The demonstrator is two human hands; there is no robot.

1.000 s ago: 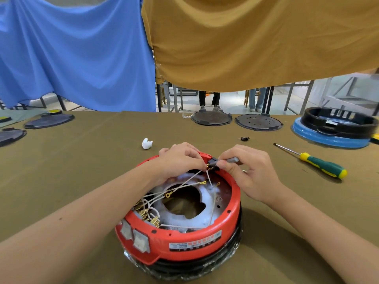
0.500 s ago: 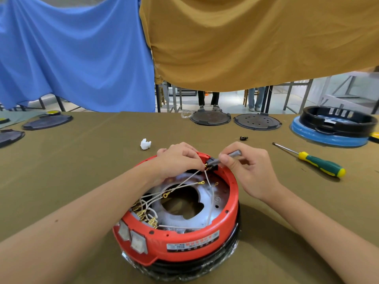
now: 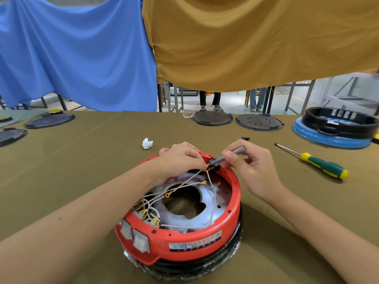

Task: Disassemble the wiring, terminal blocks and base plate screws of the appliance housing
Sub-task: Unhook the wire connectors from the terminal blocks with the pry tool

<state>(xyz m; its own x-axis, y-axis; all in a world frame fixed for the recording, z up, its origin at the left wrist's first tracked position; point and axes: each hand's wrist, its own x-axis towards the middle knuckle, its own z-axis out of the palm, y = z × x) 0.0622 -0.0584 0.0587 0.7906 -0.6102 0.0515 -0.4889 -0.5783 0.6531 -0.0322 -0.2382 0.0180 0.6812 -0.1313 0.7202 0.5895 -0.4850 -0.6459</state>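
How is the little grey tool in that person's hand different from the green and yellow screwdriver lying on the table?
The grey tool is pinched in the right hand, its tip at the far rim of the red housing; the green and yellow screwdriver lies untouched on the table. The grey tool looks plain, slim and short; the screwdriver is longer, with a thick two-colour handle and a bare metal shaft. Both are slender hand tools.

Place: a workshop where machines get taken apart.
Bench [image 3: 86,160]: big, with a brown cloth on it.
Tool: a screwdriver [image 3: 313,160].
Parts: round black plates [image 3: 259,122] lying about.
Behind: metal frames [image 3: 303,95].
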